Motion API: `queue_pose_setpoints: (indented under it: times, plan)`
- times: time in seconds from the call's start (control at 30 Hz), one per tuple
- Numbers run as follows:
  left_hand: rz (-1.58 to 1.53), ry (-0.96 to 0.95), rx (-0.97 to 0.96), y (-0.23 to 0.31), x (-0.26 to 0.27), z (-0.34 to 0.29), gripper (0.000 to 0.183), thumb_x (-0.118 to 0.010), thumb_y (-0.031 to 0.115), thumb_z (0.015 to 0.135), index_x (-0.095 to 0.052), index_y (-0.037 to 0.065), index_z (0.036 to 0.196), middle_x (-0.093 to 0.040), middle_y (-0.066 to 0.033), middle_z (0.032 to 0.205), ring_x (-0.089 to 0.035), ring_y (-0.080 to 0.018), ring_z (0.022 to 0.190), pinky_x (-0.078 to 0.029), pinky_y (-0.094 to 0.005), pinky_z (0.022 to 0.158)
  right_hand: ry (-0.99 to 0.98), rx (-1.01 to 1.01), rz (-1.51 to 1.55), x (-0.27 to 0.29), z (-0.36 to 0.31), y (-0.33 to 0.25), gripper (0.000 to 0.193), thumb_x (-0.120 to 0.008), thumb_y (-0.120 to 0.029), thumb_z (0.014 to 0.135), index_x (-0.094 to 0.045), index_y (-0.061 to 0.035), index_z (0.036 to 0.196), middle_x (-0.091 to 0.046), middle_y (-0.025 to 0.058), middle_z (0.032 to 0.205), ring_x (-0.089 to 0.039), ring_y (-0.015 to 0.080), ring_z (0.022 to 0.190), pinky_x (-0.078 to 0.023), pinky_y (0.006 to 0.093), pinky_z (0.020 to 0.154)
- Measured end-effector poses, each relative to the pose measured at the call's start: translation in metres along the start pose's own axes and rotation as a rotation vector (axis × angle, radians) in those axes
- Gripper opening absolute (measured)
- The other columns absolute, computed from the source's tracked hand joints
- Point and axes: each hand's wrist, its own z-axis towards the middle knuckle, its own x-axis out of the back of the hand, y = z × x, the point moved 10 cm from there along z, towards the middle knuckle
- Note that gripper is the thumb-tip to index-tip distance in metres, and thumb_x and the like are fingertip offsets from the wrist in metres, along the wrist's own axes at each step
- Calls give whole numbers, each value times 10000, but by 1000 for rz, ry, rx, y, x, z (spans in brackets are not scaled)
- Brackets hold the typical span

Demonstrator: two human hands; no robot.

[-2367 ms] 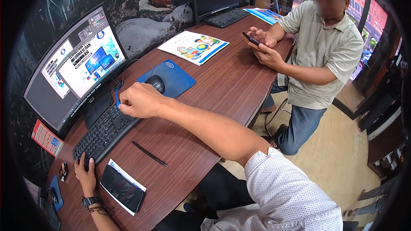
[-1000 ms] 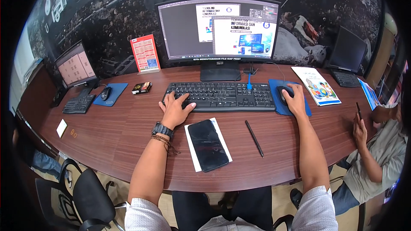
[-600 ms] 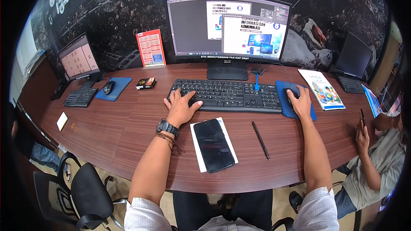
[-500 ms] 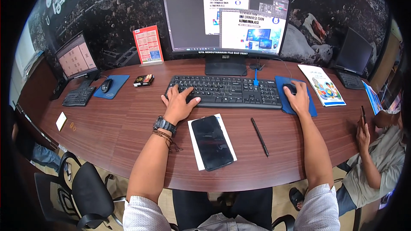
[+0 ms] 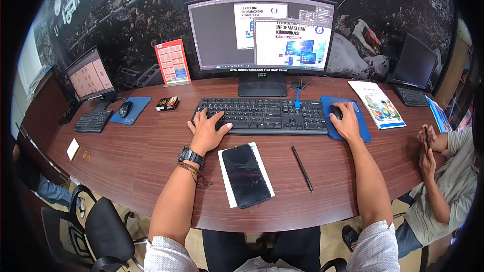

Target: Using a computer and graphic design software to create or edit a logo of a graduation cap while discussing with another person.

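Observation:
My left hand rests with fingers spread over the left end of a black keyboard, its thumb along the keyboard's front edge. A dark watch and a bracelet are on that wrist. My right hand is curled over a black computer mouse, partly hidden under the fingers, on a blue mouse pad. Behind the keyboard stands a wide monitor showing overlapping page layouts with pictures of computers. Between my forearms lie a black smartphone on a white sheet and a black pen.
At the left are another monitor, keyboard and mouse, a red calendar and a small box. Right hold a booklet, a dark screen and a seated person with a phone. An office chair stands lower left.
The whole view has shifted slightly, so the desk sits lower in the picture. My hands keep their places on keyboard and mouse. The other person's second hand has come to their phone.

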Motion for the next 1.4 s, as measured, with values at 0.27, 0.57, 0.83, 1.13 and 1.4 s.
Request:
queue_pose_setpoints:
  times: [0.27, 0.57, 0.83, 1.13, 1.4]
  plan:
    - [31, -9, 13, -2, 1, 3, 562, -658, 516, 897, -615, 198, 1358, -358, -318, 1491, -252, -454, 1432, -108, -659, 1130, 2, 29, 49, 1, 2, -6, 391, -690, -213, 807, -654, -61, 1165, -553, 164, 1193, -588, 381, 1101, -489, 442, 940]
    - [-16, 2, -10, -2, -1, 3, 579, -665, 532, 882, -632, 168, 1332, -344, -329, 1487, -212, -468, 1437, -54, -728, 1093, 7, 26, 36, 4, 0, -8, 373, -676, -211, 808, -665, -55, 1146, -557, 170, 1195, -595, 382, 1092, -491, 436, 944]
    - [22, -28, 18, -2, 0, 3, 575, -656, 530, 894, -608, 201, 1364, -345, -321, 1500, -225, -464, 1444, -98, -702, 1115, 44, 3, 2, 4, 1, -2, 358, -670, -210, 800, -677, -58, 1124, -570, 184, 1186, -602, 389, 1076, -495, 443, 941]
    - [34, -22, 11, -2, -1, 3, 580, -650, 539, 895, -607, 201, 1364, -348, -318, 1497, -231, -461, 1442, -112, -699, 1115, 36, 5, -12, 2, 2, 2, 373, -674, -224, 827, -678, -63, 1163, -566, 195, 1201, -599, 396, 1095, -490, 449, 945]
    - [-19, -18, 2, -5, -2, 3, 581, -667, 523, 887, -622, 171, 1347, -337, -321, 1496, -207, -463, 1442, -47, -714, 1105, 13, 3, 17, 0, 3, -1, 377, -687, -239, 847, -674, -64, 1180, -563, 194, 1212, -598, 397, 1104, -493, 443, 947]
